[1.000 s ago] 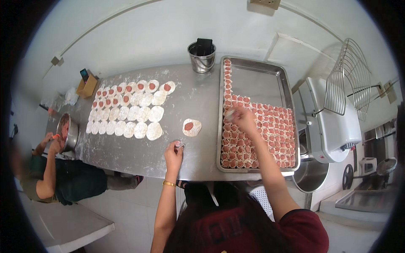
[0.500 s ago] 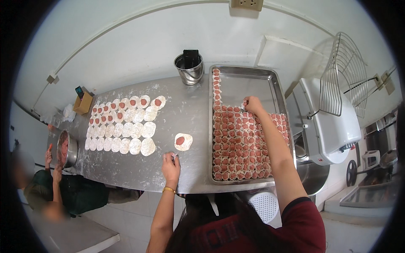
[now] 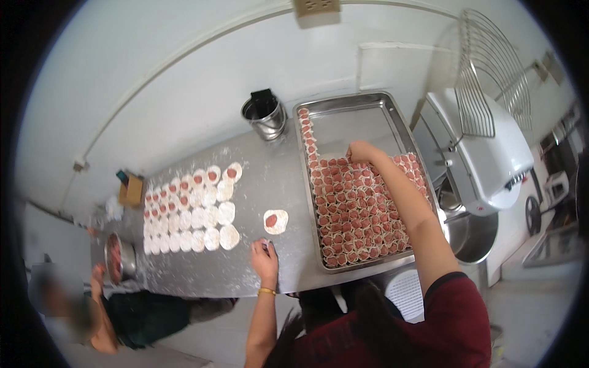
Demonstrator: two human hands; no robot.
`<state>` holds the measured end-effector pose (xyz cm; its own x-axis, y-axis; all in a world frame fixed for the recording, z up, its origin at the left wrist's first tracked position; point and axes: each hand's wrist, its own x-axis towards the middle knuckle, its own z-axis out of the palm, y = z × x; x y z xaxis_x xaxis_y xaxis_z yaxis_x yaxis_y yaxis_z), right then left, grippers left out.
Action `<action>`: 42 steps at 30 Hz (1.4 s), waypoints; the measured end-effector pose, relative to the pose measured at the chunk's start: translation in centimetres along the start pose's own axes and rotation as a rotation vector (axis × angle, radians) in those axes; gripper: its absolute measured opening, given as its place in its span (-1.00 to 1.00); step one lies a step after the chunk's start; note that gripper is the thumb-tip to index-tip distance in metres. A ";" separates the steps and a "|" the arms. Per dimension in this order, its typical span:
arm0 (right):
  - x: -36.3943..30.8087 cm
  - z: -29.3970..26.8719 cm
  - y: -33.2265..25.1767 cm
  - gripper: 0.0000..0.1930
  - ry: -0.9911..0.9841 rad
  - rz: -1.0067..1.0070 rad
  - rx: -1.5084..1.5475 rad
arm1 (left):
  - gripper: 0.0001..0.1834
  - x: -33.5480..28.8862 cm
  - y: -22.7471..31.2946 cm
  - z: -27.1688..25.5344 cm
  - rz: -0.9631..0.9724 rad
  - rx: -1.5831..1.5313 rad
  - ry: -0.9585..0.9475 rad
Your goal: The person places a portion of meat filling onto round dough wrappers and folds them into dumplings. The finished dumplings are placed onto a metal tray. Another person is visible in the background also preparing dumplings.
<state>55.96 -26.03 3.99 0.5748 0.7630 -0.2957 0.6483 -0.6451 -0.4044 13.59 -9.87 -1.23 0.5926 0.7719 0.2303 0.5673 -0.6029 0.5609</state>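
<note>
My right hand (image 3: 362, 152) is closed, fingers down at the far edge of the packed rows of small open-topped meat dumplings (image 3: 359, 202) in a big metal tray (image 3: 402, 122). Its fingertips are hidden. Low over the steel table (image 3: 245, 270), my left hand (image 3: 264, 260) is curled around something small and dark that I cannot make out. Just beyond it lies a single round dough wrapper (image 3: 281, 219) with a lump of pink meat filling (image 3: 271, 221). Farther left, rows of floured wrappers (image 3: 197, 218) are spread out; those at the far side carry filling.
A steel bucket (image 3: 269, 124) with a black object in it stands by the wall. At the left are a cardboard box (image 3: 131, 191), a bowl of meat (image 3: 127, 260) and another person (image 3: 141, 316). A white machine (image 3: 485, 147) with a wire guard (image 3: 477, 101) sits right of the tray.
The view has shifted and tilted. A pale bit at my right fingertips no longer shows, and that hand is now lower against the dumplings. My left hand stays near the single wrapper.
</note>
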 end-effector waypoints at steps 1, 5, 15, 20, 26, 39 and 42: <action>0.2 -0.1 -0.1 -0.76 -0.026 0.019 -0.049 | -0.83 0.0 0.0 0.0 0.010 -0.005 -0.001; 0.6 0.2 0.0 -0.79 0.091 -0.078 -0.169 | -0.83 -0.1 -0.1 0.1 0.066 -0.005 0.021; 1.6 1.4 1.0 -0.86 0.085 -0.011 0.050 | -0.75 0.5 0.9 0.2 -0.019 0.032 0.046; 3.7 2.6 2.0 -0.70 0.064 -0.048 0.006 | -0.74 2.3 1.0 0.9 -0.029 0.023 0.081; 0.0 0.9 2.1 -0.67 0.389 -0.152 0.259 | -0.77 4.0 1.6 0.9 -0.206 -0.114 0.024; -11.3 13.9 -17.4 -0.80 0.348 -0.440 0.392 | -0.75 2.4 -0.4 -0.5 -0.324 -0.304 -0.036; -12.7 18.2 -22.0 -0.80 0.305 -0.307 0.332 | -0.79 -0.4 -1.2 -1.6 -0.307 -0.406 0.008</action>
<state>25.33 -20.76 0.92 0.5347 0.8360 0.1230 0.6451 -0.3098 -0.6985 11.72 -9.09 -0.71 0.4277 0.9038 0.0112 0.4460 -0.2218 0.8671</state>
